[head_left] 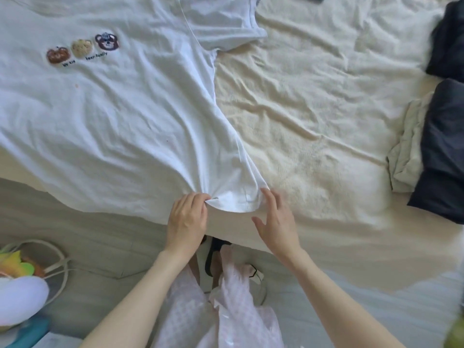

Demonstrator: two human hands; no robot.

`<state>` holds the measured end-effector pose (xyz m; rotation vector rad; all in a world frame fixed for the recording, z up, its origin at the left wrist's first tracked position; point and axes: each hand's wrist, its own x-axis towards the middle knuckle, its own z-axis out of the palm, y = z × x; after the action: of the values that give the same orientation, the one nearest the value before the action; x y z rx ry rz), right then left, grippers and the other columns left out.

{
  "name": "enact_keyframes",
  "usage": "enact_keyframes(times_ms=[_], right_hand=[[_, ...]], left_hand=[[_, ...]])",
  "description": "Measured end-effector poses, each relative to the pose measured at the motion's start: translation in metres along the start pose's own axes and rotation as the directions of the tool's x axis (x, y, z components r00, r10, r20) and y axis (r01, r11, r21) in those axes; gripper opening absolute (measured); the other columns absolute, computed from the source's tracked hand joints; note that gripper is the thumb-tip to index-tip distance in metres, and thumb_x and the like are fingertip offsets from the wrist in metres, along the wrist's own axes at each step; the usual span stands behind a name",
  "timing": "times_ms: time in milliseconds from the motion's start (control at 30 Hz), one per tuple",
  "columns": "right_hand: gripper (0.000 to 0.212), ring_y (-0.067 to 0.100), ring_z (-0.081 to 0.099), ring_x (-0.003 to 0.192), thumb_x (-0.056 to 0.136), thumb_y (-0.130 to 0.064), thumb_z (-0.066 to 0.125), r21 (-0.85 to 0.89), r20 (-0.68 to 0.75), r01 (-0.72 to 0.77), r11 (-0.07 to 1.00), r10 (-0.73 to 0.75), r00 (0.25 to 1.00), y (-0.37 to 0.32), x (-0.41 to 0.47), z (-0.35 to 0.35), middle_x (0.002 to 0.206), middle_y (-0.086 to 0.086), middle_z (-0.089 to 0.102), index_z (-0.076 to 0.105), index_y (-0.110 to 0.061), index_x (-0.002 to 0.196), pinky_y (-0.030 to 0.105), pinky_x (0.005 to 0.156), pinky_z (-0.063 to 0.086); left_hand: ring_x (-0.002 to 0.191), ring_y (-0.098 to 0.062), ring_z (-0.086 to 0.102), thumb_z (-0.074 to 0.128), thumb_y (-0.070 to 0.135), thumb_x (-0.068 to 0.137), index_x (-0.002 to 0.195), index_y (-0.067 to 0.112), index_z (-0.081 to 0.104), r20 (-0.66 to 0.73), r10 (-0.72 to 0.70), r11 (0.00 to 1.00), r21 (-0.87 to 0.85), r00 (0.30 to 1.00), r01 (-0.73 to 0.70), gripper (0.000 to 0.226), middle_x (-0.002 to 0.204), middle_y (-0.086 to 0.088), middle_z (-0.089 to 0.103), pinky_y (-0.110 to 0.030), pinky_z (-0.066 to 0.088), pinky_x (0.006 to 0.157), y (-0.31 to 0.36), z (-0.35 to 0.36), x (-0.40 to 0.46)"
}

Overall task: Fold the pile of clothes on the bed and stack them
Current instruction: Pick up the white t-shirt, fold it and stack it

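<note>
A view from above looks down at a person's two bare arms reaching toward the edge of a bed (313, 109) covered in a wrinkled cream blanket. A white T-shirt (113, 116) lies spread front side up across the left part of the bed, its bottom hem at the near edge. On its chest sit three small embroidered bear faces (82, 47) with a line of tiny lettering beneath, too small to read. One short sleeve (226, 28) lies out toward the top of the frame.

The left hand (187, 218) pinches the shirt's hem near its right bottom corner, fingers curled into the cloth so that folds radiate from the grip. The right hand (275, 219) is just beside it, fingers straight and spread, fingertips at the very corner of the hem, holding nothing.

At the right edge of the bed lie dark navy clothes (444, 146), with a pale greenish garment (404, 151) tucked beside and partly under them.

Below, the floor (100, 234) shows a white cord (57, 262) and colourful soft items (17, 292) at left.
</note>
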<state>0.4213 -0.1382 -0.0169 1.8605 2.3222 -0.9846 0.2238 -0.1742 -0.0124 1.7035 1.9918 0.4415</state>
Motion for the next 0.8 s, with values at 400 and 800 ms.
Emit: enact_keyframes(times_ms=[400, 800], right_hand=[[0.067, 0.030, 0.062, 0.086, 0.058, -0.009, 0.078, -0.330, -0.173, 0.152, 0.932, -0.218, 0.960, -0.054, 0.028, -0.001, 0.106, 0.011, 0.065, 0.063, -0.017, 0.123, 0.041, 0.072, 0.047], [0.062, 0.029, 0.071, 0.072, 0.064, 0.017, 0.043, -0.077, -0.296, 0.422, 0.903, -0.425, 0.856, -0.009, 0.019, -0.103, 0.108, 0.013, 0.070, 0.064, -0.001, 0.119, 0.031, 0.051, 0.054]], left_hand=[[0.086, -0.017, 0.051, 0.034, 0.008, 0.090, 0.098, -0.003, 0.061, -0.131, -0.030, 0.992, -0.125, 0.991, 0.013, 0.030, 0.088, -0.011, 0.060, -0.024, 0.038, 0.081, 0.009, -0.049, -0.012], [0.075, -0.021, 0.048, 0.066, -0.009, 0.076, 0.094, 0.008, 0.066, -0.119, 0.192, 0.979, 0.092, 0.974, -0.182, 0.024, 0.080, -0.003, 0.057, -0.025, 0.029, 0.073, 0.049, -0.024, 0.012]])
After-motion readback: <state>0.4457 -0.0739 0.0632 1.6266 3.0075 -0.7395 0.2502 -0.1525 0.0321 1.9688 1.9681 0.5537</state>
